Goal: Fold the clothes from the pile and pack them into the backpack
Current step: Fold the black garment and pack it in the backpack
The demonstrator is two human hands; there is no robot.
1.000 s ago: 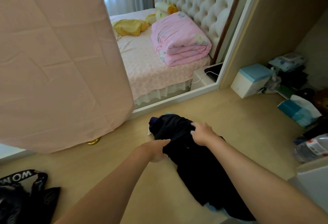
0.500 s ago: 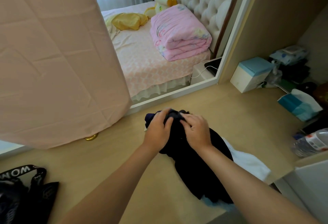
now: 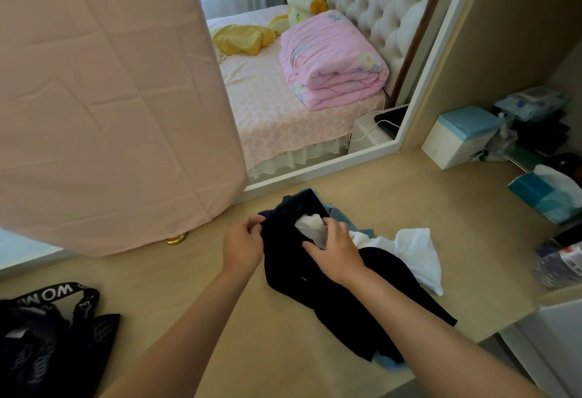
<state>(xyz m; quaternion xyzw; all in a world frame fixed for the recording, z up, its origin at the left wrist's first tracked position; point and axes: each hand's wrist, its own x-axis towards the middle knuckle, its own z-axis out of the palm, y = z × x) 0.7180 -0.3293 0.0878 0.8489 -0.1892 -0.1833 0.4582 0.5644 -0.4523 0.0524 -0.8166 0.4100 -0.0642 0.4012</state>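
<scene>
"WOM" is read on the strap (image 3: 59, 292) of the black bag (image 3: 47, 344), while the dark garment (image 3: 285, 268) is pinched by the left hand (image 3: 242, 249) and gripped by the right hand (image 3: 338, 256).

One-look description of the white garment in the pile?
On the tan surface in front of the pink bed, find the clothes pile the left hand pinches. The white garment lies crumpled at the pile's right edge, right of the right hand. Its neighbours are a navy garment and pale blue cloth.
</scene>
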